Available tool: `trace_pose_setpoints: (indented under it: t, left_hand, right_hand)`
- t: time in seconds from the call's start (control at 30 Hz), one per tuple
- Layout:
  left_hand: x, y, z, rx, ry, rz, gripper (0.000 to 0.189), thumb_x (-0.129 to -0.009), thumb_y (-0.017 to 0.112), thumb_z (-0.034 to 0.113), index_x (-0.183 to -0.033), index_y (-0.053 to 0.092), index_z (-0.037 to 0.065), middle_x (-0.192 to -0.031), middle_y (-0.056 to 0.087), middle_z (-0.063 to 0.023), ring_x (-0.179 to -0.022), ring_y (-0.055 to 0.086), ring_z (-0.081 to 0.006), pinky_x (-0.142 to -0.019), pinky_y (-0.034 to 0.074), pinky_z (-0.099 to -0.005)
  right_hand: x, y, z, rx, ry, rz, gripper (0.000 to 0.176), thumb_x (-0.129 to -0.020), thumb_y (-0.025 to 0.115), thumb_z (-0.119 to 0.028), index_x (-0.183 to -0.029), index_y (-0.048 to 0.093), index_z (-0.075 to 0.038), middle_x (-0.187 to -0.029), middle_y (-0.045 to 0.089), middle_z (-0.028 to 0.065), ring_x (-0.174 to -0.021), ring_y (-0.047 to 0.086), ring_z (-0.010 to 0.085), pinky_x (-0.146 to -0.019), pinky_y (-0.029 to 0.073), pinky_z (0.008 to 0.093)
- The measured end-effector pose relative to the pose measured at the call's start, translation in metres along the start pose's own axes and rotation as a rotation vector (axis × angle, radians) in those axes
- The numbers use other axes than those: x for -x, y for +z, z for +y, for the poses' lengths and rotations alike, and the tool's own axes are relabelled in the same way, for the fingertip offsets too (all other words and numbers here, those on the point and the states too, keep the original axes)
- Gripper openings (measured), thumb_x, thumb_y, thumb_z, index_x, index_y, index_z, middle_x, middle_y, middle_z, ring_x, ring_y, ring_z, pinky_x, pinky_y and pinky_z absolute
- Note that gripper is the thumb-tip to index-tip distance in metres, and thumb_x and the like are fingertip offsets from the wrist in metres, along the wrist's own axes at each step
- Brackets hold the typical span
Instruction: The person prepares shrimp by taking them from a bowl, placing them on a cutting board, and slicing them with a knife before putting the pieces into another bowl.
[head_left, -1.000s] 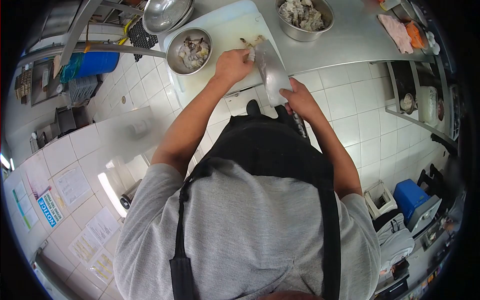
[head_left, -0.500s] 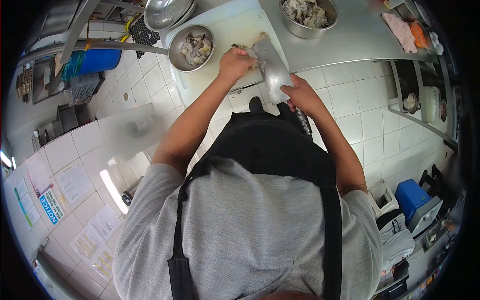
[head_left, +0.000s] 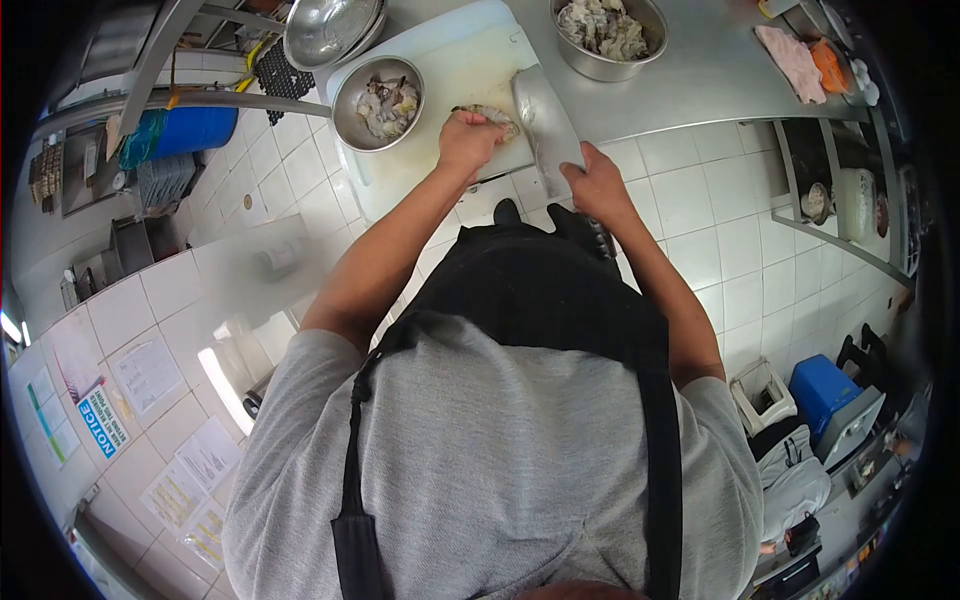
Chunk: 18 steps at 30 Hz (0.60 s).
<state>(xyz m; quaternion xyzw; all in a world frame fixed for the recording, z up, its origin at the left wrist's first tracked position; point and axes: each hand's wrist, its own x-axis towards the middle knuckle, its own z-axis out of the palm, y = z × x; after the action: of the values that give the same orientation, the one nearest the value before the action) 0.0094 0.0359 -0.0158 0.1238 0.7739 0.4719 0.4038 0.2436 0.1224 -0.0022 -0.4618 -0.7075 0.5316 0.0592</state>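
My left hand (head_left: 468,142) is closed on a grey raw shrimp (head_left: 497,116), pinning it low over the white cutting board (head_left: 470,50). In my right hand (head_left: 598,182) is a wide-bladed cleaver (head_left: 543,125), its handle gripped near my apron. The blade slants across the board's right edge, just right of the shrimp. A steel bowl (head_left: 340,128) on the board's left side holds peeled-looking shrimp (head_left: 388,103). Beyond the board to the right, a deeper steel bowl (head_left: 598,70) is heaped with more greyish shrimp (head_left: 605,28).
Stacked steel colanders (head_left: 325,30) stand at the board's far left corner. A pink cloth (head_left: 790,62) and an orange item (head_left: 829,68) lie on the steel counter (head_left: 700,90) to the right. Shelving with containers (head_left: 862,208) sits below it.
The cleaver has turned more edge-on and its tip has shifted up and right. My left hand has rolled over the shrimp, which now lies lower. Scraps near the blade tip no longer show.
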Motion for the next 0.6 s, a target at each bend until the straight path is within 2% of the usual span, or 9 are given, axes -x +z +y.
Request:
trace_pose_setpoints:
  t: [0.07,0.1,0.23,0.3,0.33,0.4,0.43,0.5,0.6]
  left_hand:
    - [-0.002,-0.001,-0.008,-0.040,0.073,0.019,0.037,-0.084,0.088,0.011,-0.104,0.060,-0.001,-0.083,0.072,-0.0115,-0.060,0.060,-0.0136,-0.048,0.043,-0.0290]
    - [-0.002,-0.001,-0.009,-0.082,0.144,0.039,0.036,-0.083,0.088,0.011,-0.104,0.061,-0.002,-0.083,0.072,-0.0115,-0.065,0.066,-0.0157,-0.053,0.048,-0.0292]
    - [-0.003,-0.012,-0.005,-0.180,0.103,0.013,0.036,-0.085,0.087,0.017,-0.107,0.065,-0.002,-0.087,0.076,-0.0111,-0.076,0.073,-0.0191,-0.066,0.056,-0.0326]
    - [0.002,-0.020,-0.002,-0.503,0.357,0.027,0.033,-0.088,0.083,0.023,-0.107,0.069,0.000,-0.090,0.078,-0.0096,-0.075,0.074,-0.0207,-0.072,0.057,-0.0354]
    - [0.010,-0.023,0.007,-0.493,0.364,0.027,0.033,-0.088,0.083,0.023,-0.107,0.069,0.000,-0.090,0.078,-0.0096,-0.075,0.074,-0.0207,-0.072,0.057,-0.0354]
    - [0.023,-0.027,0.021,-0.565,0.378,-0.017,0.030,-0.089,0.078,0.026,-0.110,0.073,0.005,-0.098,0.078,-0.0156,-0.090,0.077,-0.0318,-0.083,0.060,-0.0420]
    - [0.024,-0.026,0.019,-0.555,0.380,-0.018,0.030,-0.089,0.078,0.026,-0.110,0.073,0.005,-0.098,0.078,-0.0156,-0.090,0.077,-0.0318,-0.083,0.060,-0.0420]
    - [0.023,-0.025,0.015,-0.567,0.650,0.011,0.022,-0.090,0.074,0.019,-0.109,0.074,0.007,-0.101,0.075,-0.0153,-0.094,0.075,-0.0324,-0.084,0.060,-0.0439]
    - [0.015,-0.022,0.010,-0.715,0.719,-0.004,0.022,-0.088,0.072,0.013,-0.110,0.074,0.009,-0.108,0.070,-0.0139,-0.098,0.071,-0.0344,-0.084,0.059,-0.0462]
  right_hand:
    - [0.009,-0.007,-0.009,0.066,-0.035,-0.111,0.055,-0.099,0.066,-0.029,-0.135,0.058,0.012,-0.124,0.066,0.0428,-0.116,0.067,0.0550,-0.103,0.053,0.0521]
    - [0.010,-0.009,-0.010,0.072,-0.034,-0.107,0.055,-0.099,0.066,-0.029,-0.135,0.058,0.012,-0.124,0.066,0.0428,-0.116,0.067,0.0550,-0.103,0.053,0.0521]
    - [0.013,-0.027,-0.029,0.224,-0.024,-0.094,0.053,-0.099,0.065,-0.026,-0.135,0.057,0.012,-0.116,0.069,0.0414,-0.111,0.067,0.0567,-0.100,0.054,0.0560]
    - [0.017,-0.034,-0.041,0.313,-0.047,-0.030,0.053,-0.099,0.065,-0.025,-0.135,0.057,0.012,-0.114,0.069,0.0409,-0.111,0.067,0.0567,-0.099,0.054,0.0572]
    - [0.019,-0.037,-0.046,0.366,-0.060,-0.016,0.052,-0.099,0.065,-0.024,-0.134,0.057,0.012,-0.113,0.070,0.0406,-0.111,0.067,0.0568,-0.099,0.053,0.0582]
    - [0.026,-0.038,-0.051,0.430,-0.072,0.002,0.051,-0.098,0.065,-0.024,-0.134,0.057,0.012,-0.111,0.070,0.0404,-0.111,0.067,0.0569,-0.098,0.053,0.0592]
    - [0.030,-0.035,-0.052,0.404,-0.095,0.007,0.050,-0.098,0.064,-0.024,-0.133,0.057,0.012,-0.112,0.070,0.0408,-0.111,0.067,0.0569,-0.098,0.053,0.0595]
    - [0.036,-0.033,-0.052,0.389,-0.125,0.017,0.048,-0.098,0.064,-0.023,-0.132,0.057,0.011,-0.112,0.069,0.0412,-0.111,0.067,0.0568,-0.098,0.053,0.0597]
    - [0.041,-0.034,-0.044,0.321,0.002,-0.134,0.045,-0.099,0.061,-0.019,-0.133,0.058,0.010,-0.109,0.070,0.0408,-0.107,0.069,0.0556,-0.096,0.054,0.0600]
